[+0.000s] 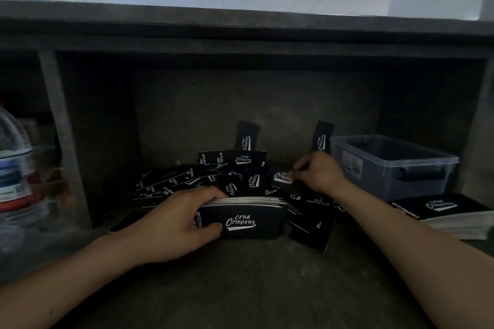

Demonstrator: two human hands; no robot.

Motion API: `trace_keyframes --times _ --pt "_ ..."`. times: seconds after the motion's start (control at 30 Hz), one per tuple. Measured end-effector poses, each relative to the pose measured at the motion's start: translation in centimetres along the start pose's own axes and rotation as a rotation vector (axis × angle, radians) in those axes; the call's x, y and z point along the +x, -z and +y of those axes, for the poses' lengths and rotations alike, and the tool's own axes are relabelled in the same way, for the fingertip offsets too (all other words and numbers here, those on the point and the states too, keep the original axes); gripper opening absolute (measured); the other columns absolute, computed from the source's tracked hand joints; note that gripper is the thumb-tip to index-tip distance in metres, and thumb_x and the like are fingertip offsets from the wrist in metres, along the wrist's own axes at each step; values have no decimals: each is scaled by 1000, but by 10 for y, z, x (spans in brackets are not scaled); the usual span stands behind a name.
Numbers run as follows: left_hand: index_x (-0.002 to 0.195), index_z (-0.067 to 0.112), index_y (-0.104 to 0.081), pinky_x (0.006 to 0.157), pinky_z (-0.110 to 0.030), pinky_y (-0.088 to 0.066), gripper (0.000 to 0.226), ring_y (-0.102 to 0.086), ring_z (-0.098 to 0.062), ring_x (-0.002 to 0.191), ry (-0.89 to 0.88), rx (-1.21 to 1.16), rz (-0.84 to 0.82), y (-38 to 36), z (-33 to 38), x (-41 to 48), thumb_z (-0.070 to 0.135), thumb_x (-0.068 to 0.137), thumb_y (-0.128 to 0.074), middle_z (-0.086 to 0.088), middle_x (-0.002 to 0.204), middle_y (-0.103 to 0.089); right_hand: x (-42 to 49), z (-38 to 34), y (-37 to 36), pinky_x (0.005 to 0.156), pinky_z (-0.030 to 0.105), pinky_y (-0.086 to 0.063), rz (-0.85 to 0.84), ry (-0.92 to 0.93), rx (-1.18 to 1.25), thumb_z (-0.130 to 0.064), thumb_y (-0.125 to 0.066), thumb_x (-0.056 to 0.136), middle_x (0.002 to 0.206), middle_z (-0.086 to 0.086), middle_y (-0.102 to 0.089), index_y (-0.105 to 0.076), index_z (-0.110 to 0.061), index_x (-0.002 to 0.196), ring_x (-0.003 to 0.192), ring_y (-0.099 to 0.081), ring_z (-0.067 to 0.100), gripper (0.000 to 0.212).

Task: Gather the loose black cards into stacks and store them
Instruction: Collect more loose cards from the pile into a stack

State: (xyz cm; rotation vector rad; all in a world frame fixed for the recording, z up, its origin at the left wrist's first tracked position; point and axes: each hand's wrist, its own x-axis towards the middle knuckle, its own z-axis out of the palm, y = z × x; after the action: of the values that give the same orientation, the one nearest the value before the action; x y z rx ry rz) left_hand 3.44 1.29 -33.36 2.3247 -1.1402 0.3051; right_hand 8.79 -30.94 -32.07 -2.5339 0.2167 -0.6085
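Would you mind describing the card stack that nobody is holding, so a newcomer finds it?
Start at the clear plastic bin on the right. In front of it lies the card stack. Unlike the loose pile and the upright stack in the left hand, it lies flat and untouched.

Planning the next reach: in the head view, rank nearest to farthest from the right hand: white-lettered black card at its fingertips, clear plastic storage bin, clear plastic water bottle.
1. Black card, pinched by the right hand.
2. Storage bin, just to its right.
3. Water bottle, far left.
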Motion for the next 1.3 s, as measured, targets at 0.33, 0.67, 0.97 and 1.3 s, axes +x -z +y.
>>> trace_keyframes --times 0.33,0.67,0.97,1.3 --pt "139 40 -29 106 -10 -37 70 -42 15 127 68 0 25 -3 -5 -2 34 85 -74 24 138 -42 -37 -42 26 78 21 -52 -694 222 436 -12 -71 88 97 2 -76 -75 -15 102 88 -68 7 15" --pt "115 43 -56 80 -31 -56 35 -69 -3 86 -22 28 0 2 4 -3 34 85 -70 24 104 -69 -23 -29 -22 117 18 -17 -513 382 71 -13 -62 93 155 -2 -37 -43 -28 147 143 -31 9 59" --pt "116 42 -57 83 -30 -56 34 -69 0 92 -3 24 3 1 1 -1 36 85 -71 25 105 -69 -9 -26 -24 110 44 -36 -358 280 -400 -76 -53 80 135 8 -49 -51 -45 135 133 -36 29 64" --pt "115 39 -59 79 -31 -57 33 -70 -4 86 12 2 16 -2 -4 0 38 84 -69 22 104 -70 -5 -22 -16 83 22 -47 -230 263 -35 -36 -88 68 98 -6 -65 -67 -25 110 94 -63 11 48"
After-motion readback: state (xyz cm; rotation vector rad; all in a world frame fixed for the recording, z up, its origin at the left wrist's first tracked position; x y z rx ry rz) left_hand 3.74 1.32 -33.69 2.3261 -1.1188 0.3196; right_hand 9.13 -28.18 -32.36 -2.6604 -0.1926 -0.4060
